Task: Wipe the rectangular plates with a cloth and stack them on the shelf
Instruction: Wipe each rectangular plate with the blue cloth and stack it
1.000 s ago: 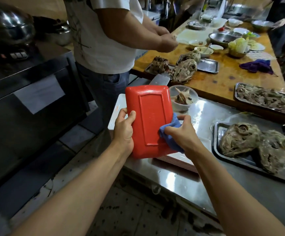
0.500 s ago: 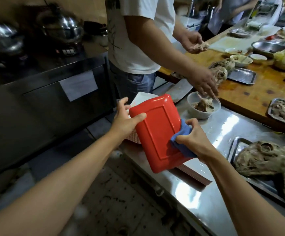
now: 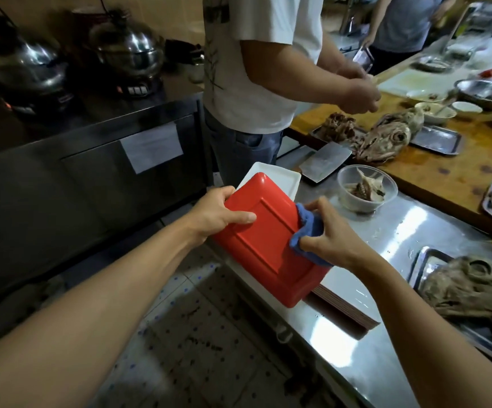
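Red rectangular plate [image 3: 263, 240] held underside-up, tilted, above a stack of plates [image 3: 346, 301] on the steel counter [image 3: 409, 231]. Left hand [image 3: 218, 213] gripping its far-left edge — thumb across the back. Right hand [image 3: 334, 231] pressing a blue cloth [image 3: 308, 232] to the right rim.

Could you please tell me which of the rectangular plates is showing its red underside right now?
The red plate held tilted between the left hand and right hand; the stacked plates beneath lie white side up.

Red plate [image 3: 263, 245]: tilted further, its far end swung away from the right hand [image 3: 331, 234].
Blue cloth [image 3: 308, 231]: slid up along the plate's right edge.
Left hand [image 3: 219, 213]: thumb laid flat across the underside.
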Tool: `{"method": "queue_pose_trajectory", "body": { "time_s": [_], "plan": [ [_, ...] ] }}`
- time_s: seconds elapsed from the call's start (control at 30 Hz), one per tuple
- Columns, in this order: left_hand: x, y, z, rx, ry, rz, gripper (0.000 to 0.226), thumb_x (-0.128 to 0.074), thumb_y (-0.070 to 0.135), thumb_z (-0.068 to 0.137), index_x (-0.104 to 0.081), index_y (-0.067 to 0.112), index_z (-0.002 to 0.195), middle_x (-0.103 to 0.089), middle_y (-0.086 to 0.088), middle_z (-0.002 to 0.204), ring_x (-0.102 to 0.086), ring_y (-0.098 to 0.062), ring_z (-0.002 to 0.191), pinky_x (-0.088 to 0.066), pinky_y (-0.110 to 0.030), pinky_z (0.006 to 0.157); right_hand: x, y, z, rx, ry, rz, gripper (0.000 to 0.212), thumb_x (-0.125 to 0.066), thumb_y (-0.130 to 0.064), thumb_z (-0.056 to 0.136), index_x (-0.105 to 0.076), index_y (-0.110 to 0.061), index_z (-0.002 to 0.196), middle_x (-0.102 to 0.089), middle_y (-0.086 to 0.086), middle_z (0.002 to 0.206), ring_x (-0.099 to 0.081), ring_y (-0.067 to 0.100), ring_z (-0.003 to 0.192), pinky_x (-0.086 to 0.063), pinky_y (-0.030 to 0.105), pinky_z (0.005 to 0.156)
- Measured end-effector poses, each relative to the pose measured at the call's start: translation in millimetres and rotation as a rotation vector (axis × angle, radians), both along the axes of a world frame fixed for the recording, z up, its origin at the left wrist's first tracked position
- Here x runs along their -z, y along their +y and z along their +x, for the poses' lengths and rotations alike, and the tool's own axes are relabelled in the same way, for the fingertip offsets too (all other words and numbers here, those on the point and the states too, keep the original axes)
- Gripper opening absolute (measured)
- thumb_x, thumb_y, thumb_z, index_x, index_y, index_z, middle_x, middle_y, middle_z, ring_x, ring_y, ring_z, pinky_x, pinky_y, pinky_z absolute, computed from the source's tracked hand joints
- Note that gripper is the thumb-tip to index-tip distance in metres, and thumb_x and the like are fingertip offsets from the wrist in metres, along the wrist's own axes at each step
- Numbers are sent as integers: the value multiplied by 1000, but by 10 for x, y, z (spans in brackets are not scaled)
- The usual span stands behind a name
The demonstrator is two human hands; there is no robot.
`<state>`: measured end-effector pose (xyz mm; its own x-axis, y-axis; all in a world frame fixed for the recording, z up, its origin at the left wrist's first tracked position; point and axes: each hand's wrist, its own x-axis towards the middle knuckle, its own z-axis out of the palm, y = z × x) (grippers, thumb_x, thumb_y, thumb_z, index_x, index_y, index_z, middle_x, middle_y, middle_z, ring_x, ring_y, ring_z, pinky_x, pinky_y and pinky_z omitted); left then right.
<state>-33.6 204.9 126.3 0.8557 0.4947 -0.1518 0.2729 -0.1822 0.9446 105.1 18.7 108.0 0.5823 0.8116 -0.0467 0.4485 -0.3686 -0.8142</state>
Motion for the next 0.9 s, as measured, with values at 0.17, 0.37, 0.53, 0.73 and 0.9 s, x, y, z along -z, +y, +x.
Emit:
{"method": "queue_pose_trajectory", "body": {
  "time_s": [0.17,0.37,0.53,0.73,0.9],
  "plan": [
    [-16,-18,-15,-85,-36,-18,33,-77,10,75,-56,7,100,-65,-8,91,-64,-23,83,-54,-37,77,-91,352,-217,15,-279,155,53,-51,-36,70,-49,-19,120,-51,-1,111,-48,17,101,-41,31,84],
    [108,19,-12,-179,-75,-178,24,-75,6,74,-54,14,83,-63,-4,82,-61,-19,75,-50,-32,70,3,249,-199,125,-523,27,49,-62,-31,83,-49,-18,129,-52,7,121,-48,26,108,-38,42,93],
    [221,55,9,-236,-81,-306,23,-75,8,74,-59,16,89,-68,-4,86,-65,-17,74,-51,-28,63,89,-67,-124,231,-444,0,52,-55,-34,78,-51,-17,127,-50,6,115,-48,21,106,-39,36,92],
    [286,34,80,-322,-83,-480,19,-71,7,78,-57,14,88,-66,-11,93,-63,-24,81,-52,-40,81,170,-146,-156,296,-363,61,62,-56,-14,89,-30,-16,145,-32,6,143,-33,18,131,-30,30,106],
    [215,45,145,-397,-100,-626,16,-69,10,82,-58,17,91,-66,-12,90,-64,-25,77,-54,-40,68,259,-218,-313,240,-492,139,60,-51,-15,93,-25,-16,147,-22,3,151,-23,-5,126,-20,4,101]
  ]
}}
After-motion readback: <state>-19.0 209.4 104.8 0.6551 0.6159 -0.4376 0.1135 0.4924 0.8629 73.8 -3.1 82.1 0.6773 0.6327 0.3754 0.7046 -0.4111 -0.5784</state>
